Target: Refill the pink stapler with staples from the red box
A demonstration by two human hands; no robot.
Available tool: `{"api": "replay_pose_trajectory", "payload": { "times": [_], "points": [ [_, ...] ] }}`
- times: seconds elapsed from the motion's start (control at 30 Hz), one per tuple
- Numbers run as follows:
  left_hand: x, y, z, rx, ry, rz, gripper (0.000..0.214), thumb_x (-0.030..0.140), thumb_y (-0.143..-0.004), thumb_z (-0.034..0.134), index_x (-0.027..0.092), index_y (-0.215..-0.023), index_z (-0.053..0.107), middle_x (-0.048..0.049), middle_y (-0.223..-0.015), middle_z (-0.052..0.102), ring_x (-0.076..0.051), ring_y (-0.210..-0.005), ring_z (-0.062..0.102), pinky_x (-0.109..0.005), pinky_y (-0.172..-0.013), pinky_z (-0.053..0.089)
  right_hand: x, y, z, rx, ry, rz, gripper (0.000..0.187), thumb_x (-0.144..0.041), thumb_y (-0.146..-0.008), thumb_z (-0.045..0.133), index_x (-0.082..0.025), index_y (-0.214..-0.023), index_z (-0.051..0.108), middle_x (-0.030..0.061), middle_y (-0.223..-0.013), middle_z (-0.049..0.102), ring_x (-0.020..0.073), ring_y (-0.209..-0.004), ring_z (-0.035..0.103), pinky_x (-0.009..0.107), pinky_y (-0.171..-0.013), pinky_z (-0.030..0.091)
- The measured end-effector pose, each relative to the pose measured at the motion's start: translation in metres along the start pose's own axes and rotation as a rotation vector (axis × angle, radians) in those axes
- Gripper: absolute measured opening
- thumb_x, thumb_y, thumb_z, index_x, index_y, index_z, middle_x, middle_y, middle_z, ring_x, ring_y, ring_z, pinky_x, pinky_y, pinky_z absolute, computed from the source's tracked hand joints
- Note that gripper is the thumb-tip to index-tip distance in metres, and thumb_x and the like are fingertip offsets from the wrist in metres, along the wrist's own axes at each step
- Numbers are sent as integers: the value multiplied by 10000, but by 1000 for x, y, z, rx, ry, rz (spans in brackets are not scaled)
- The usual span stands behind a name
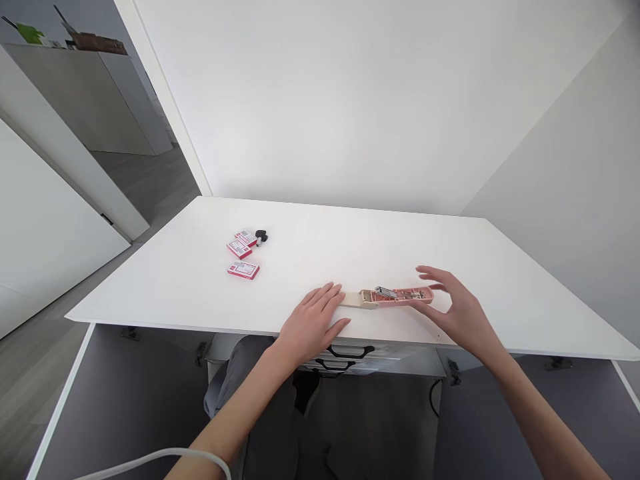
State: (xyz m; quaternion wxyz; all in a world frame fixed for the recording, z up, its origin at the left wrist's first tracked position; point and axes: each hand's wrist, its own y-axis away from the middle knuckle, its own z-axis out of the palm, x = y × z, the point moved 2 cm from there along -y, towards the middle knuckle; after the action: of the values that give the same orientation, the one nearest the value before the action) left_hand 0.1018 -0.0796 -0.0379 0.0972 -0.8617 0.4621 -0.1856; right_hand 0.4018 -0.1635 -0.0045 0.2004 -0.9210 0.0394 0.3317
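Lying opened out lengthwise near the front of the white table (330, 233), the pink-and-cream stapler (403, 301) has the left hand (311, 323) on its cream end (353, 299), palm down with fingers laid flat, while the right hand (463, 319) arches around its pink end (424, 293), thumb and fingers wide apart; from here I can't tell whether they touch it. A metal piece (385, 292) tilts up mid-length, and I'd worry about that most: a careless nudge from the right hand could bend it, and a lopsided push from the left could swing everything round. A hard tug toward the body might carry it over the nearby front edge. Behind it, the tabletop gives far more room, running back to the wall (340, 120). Leftward, three red-and-white boxes (243, 269) and a small black object (261, 235) sit well apart from both hands.
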Motion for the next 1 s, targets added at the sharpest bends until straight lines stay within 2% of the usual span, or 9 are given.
{"api": "replay_pose_trajectory", "payload": {
  "times": [0.13, 0.2, 0.27, 0.47, 0.67, 0.83, 1.0],
  "points": [
    [0, 0, 1, 7, 6, 1, 518, 467, -1108, 403, 182, -1537, 461, -120, -1634, 491, -259, -1556, 405, -465, -1271, 392, 12, 7, 9, -177, -412, 283, 565, -626, -905, 731, -333, -1377, 630, 88, -1477, 658, 330, -1228, 700, 443, -942, 615],
    [0, 0, 1, 1, 19, -19, 555, 468, -1105, 410, 174, -1576, 398, -130, -1625, 501, -260, -1558, 401, -460, -1265, 403, 11, 9, 17, -229, -558, 350, 537, -609, -903, 741, -315, -1345, 658, 92, -1438, 690, 319, -1206, 708, 416, -916, 624],
    [0, 0, 0, -4, 37, -51, 607, 478, -1099, 419, 166, -1612, 325, -145, -1623, 499, -263, -1557, 404, -459, -1251, 424, 8, 9, 24, -210, -612, 367, 505, -595, -907, 742, -290, -1305, 685, 102, -1420, 701, 307, -1167, 712, 401, -881, 627],
    [-1, 0, -1, -2, 100, -76, 658, 452, -1087, 448, 206, -1648, 207, -135, -1677, 422, -259, -1552, 412, -451, -1224, 459, -9, 1, 31, -55, -574, 207, 360, -521, -939, 727, -242, -1165, 704, 137, -1280, 755, 289, -1062, 713, 420, -820, 616],
    [-2, 0, 1, 17, 109, -75, 673, 446, -1083, 449, 221, -1656, 177, -129, -1689, 401, -259, -1550, 417, -446, -1220, 461, -26, -6, 31, -71, -474, 80, 336, -506, -952, 726, -264, -1175, 662, 106, -1246, 758, 292, -1166, 717, 476, -961, 603],
    [-2, 0, 1, 3, 112, -82, 667, 449, -1084, 449, 216, -1650, 184, -130, -1694, 391, -262, -1558, 402, -447, -1218, 459, -41, -10, 27, -99, -353, 42, 341, -548, -961, 700, -271, -1155, 655, 98, -1218, 768, 295, -1139, 734, 435, -880, 619],
    [-2, 0, 1, -7, 112, -90, 666, 439, -1081, 461, 204, -1644, 193, -140, -1693, 391, -265, -1561, 397, -450, -1216, 462, -54, -14, 24, -134, -283, 21, 323, -548, -967, 686, -266, -1123, 654, 99, -1193, 781, 289, -1024, 758, 420, -814, 608]
  ]
}}
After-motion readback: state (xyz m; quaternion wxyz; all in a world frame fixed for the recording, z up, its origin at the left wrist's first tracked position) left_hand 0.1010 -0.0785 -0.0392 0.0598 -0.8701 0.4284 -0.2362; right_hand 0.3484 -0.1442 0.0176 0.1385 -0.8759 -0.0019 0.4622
